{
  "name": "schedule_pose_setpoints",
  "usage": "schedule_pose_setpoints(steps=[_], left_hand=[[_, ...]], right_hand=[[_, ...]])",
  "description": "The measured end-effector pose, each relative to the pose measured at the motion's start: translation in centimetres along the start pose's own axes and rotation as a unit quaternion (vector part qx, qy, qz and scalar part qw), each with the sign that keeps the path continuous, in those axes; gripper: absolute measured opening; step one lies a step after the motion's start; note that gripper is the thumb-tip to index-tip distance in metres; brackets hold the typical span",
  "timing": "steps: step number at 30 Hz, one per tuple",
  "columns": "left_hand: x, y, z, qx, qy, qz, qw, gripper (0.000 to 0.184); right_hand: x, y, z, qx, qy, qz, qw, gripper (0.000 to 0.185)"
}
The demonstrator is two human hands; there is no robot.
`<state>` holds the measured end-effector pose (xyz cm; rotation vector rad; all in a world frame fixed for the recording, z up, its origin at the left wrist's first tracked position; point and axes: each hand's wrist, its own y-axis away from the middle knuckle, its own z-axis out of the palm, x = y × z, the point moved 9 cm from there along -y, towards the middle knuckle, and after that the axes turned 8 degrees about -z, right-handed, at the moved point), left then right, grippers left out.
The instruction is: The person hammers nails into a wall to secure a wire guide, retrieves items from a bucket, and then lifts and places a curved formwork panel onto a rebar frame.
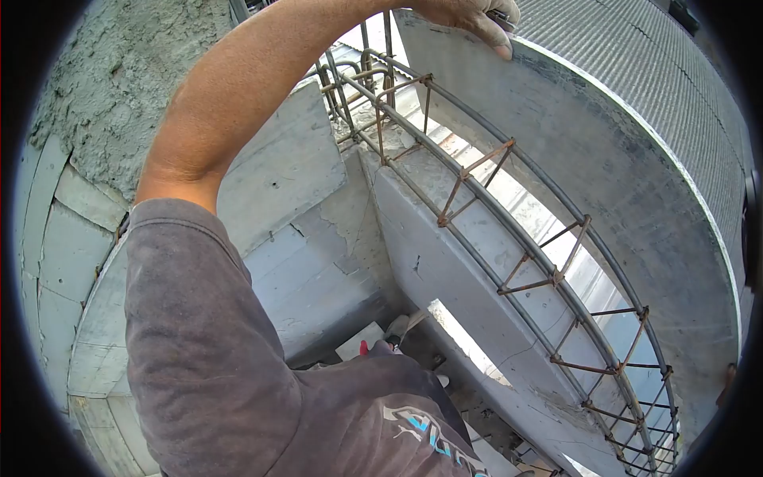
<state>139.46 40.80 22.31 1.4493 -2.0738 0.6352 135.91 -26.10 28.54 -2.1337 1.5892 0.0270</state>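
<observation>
My left hand [475,20] is at the top, at the end of my raised left arm. Its thumb presses on the near face of a wide grey board [572,119], with the fingers over the upper edge. Something small and dark shows beside these fingers, too little to name. The board stands on edge and looks curved in this wide view. At the far right, a sliver of skin by the board's end may be my right hand [726,385]; its fingers cannot be made out. Alongside the board runs a rebar cage [473,184] with rusty tied stirrups.
Corrugated roofing [636,63] lies beyond the board. A concrete wall [477,262] stands under the cage, with a narrow gap between cage and board. Rough mortar [135,87] and grey blocks [75,246] are at left. Below, a deep recess holds shapes hard to make out.
</observation>
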Motion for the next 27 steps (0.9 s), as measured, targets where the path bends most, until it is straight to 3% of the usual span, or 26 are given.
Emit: schedule_pose_setpoints(steps=[3, 5, 7, 10, 14, 21, 22, 25, 26, 27], left_hand=[[2.9, 0.7, 1.3, 0.03, -0.281, -0.098, 0.954, 0.057], [3.1, 0.8, 1.9, 0.039, -0.343, -0.108, 0.932, 0.055], [2.5, 1.1, 2.2, 0.046, -0.374, -0.114, 0.919, 0.053], [1.6, 1.4, 2.6, 0.055, -0.411, -0.124, 0.901, 0.051], [0.2, 2.0, 2.6, 0.069, -0.445, -0.135, 0.882, 0.047], [-0.7, 0.9, 3.8, 0.046, -0.466, -0.161, 0.869, 0.04], [-0.7, 0.7, 4.0, 0.041, -0.467, -0.167, 0.868, 0.039], [-1.1, 0.0, 4.5, 0.022, -0.472, -0.166, 0.865, 0.034], [-1.4, 0.1, 4.4, 0.042, -0.461, -0.195, 0.865, 0.03], [-1.2, -0.3, 4.8, 0.04, -0.466, -0.178, 0.866, 0.029]], right_hand=[[-0.1, -0.4, 1.2, -0.003, 0.029, -0.006, 1.0, 0.077], [0.1, -0.5, 2.0, -0.003, 0.016, -0.011, 1.0, 0.077], [1.0, -0.5, 3.1, -0.015, -0.045, -0.009, 0.999, 0.076], [5.0, -0.1, 3.0, -0.03, 0.09, 0.179, 0.979, 0.071], [2.9, -0.7, 5.6, -0.017, 0.113, 0.05, 0.992, 0.066], [7.9, 0.9, 6.9, -0.005, 0.261, 0.073, 0.963, 0.067], [1.7, -0.4, 7.9, 0.037, 0.153, 0.008, 0.988, 0.063], [-0.9, -0.3, 8.4, 0.005, 0.273, -0.043, 0.961, 0.065], [1.9, 0.2, 8.1, 0.007, 0.264, 0.072, 0.962, 0.071], [2.1, -0.4, 8.5, 0.004, 0.262, 0.072, 0.962, 0.071]])
